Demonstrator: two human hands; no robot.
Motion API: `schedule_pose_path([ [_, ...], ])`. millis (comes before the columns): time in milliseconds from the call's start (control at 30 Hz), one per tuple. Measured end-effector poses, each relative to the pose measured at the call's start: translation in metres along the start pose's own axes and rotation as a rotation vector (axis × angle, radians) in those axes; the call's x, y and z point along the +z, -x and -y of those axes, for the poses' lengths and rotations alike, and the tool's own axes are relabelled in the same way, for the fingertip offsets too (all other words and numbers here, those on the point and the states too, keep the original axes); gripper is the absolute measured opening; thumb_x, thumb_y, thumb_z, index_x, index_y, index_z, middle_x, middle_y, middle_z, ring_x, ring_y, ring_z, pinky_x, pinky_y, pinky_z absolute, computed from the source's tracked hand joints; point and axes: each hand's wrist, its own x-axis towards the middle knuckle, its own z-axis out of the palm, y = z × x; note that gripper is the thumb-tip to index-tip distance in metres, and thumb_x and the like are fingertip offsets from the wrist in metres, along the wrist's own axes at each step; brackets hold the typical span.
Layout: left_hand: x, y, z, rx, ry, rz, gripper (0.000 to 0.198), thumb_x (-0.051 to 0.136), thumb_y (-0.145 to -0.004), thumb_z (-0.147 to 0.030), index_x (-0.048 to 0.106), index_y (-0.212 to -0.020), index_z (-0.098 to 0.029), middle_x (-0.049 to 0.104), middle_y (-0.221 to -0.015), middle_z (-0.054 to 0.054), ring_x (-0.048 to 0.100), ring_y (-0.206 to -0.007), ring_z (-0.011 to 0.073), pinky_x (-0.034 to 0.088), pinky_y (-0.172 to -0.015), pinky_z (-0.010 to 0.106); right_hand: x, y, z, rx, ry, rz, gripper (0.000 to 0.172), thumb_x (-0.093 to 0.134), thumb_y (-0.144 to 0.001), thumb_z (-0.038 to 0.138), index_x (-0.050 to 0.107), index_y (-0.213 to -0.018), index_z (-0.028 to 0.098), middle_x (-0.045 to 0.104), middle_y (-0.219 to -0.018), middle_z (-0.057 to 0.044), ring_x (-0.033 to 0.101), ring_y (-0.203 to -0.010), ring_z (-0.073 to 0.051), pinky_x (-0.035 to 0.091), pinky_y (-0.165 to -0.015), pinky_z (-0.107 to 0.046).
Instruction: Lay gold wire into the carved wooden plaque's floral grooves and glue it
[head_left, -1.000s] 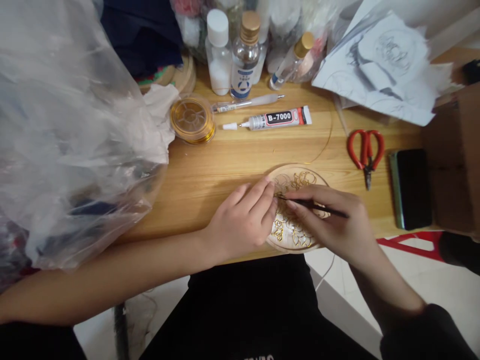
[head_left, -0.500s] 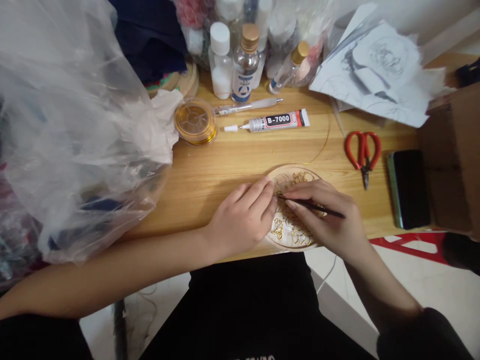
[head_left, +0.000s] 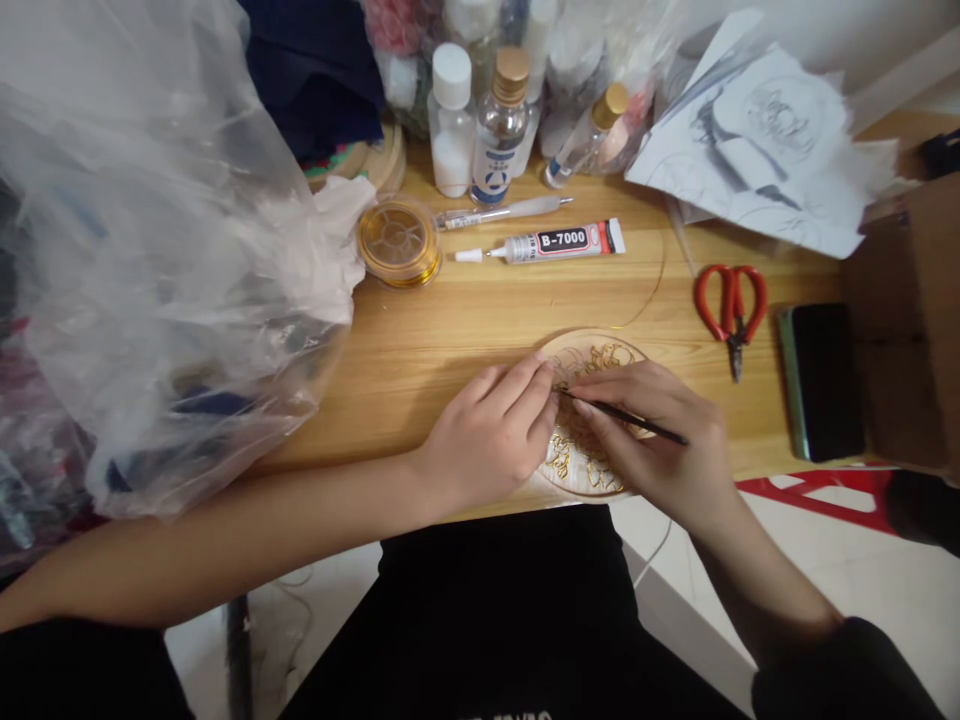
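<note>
A round wooden embroidery hoop (head_left: 570,487) lies at the table's front edge, its pale fabric covered with curling gold wire shapes (head_left: 559,455). My left hand (head_left: 491,430) is closed over the hoop's left rim, fingers together and fingertips on the fabric; its thumb is hidden. Between the thumb and fingers of my right hand (head_left: 667,430) are slim black tweezers (head_left: 637,420), slanting down toward the left. Their tip meets the work close to my left fingertips. Both hands cover part of the gold pattern, and whatever is at the tip is too small to make out.
Beyond the hoop lie a B-7000 glue tube (head_left: 562,241), a pen (head_left: 517,210) and a spool of gold wire (head_left: 400,242). Several bottles (head_left: 495,140) stand behind. Red-handled cutters (head_left: 731,310) and a phone (head_left: 821,380) are right. A big plastic bag (head_left: 187,300) fills the left.
The view has shifted slightly, so the table things sit a little further right. Both hands keep nearly the same pose on the hoop, and the tweezers stay in my right hand.
</note>
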Motion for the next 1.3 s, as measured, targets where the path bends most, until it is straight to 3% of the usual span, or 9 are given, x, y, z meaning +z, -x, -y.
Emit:
schedule_pose_path([
  [700,0.000,-0.001,0.000,-0.008,0.014,-0.012,0.019,0.053,-0.089,-0.018,0.065,-0.098,-0.006,0.067,-0.114,0.016,0.062,-0.112,0.0275,0.051,-0.085,0.035,0.009,0.007,-0.004,-0.138,0.077,-0.071,0.018,0.065,-0.078,0.006,0.066,-0.093,0.016,0.072,-0.087,-0.009,0.066,-0.079,-0.019,0.052,-0.070,-0.034],
  [1300,0.001,0.000,0.000,-0.008,0.017,-0.013,0.019,0.054,-0.088,-0.019,0.066,-0.096,-0.007,0.067,-0.113,0.015,0.061,-0.113,0.0278,0.051,-0.084,0.035,0.003,0.011,-0.006,-0.145,0.151,-0.107,0.024,0.068,-0.075,0.002,0.066,-0.094,0.017,0.072,-0.088,-0.008,0.067,-0.079,-0.020,0.052,-0.069,-0.034],
])
